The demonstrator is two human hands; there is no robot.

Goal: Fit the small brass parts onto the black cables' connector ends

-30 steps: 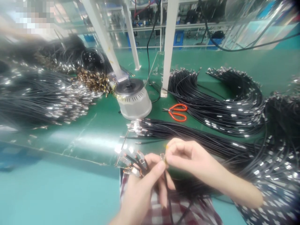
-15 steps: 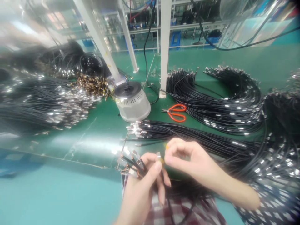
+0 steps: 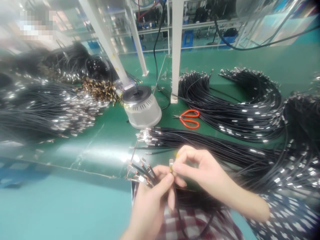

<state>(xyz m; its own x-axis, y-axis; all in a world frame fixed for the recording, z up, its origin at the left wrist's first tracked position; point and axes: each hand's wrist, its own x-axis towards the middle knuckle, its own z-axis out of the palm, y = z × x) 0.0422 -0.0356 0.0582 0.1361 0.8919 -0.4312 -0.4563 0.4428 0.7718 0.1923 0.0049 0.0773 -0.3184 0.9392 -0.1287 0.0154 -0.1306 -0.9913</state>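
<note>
My left hand [image 3: 152, 200] is closed round a small bunch of thin black cables [image 3: 142, 171] whose metal-tipped ends fan out to the upper left. My right hand [image 3: 197, 168] pinches a small metal connector [image 3: 171, 165] at the tip of one cable, right against my left thumb. Both hands are held near the front edge of the green bench [image 3: 100, 150], above a checked cloth on my lap. A sheaf of black cables [image 3: 190, 138] lies on the bench just behind my hands.
A grey-white round device [image 3: 142, 106] stands mid-bench, with orange-handled scissors [image 3: 189, 119] to its right. Large bundles of black cables [image 3: 247, 103] fill the right side and another heap [image 3: 47, 106] fills the left. White frame posts [image 3: 176, 50] rise behind.
The view has shifted slightly. My hands stay together, and the right fingers have worked the connector a little at the cable tip.
</note>
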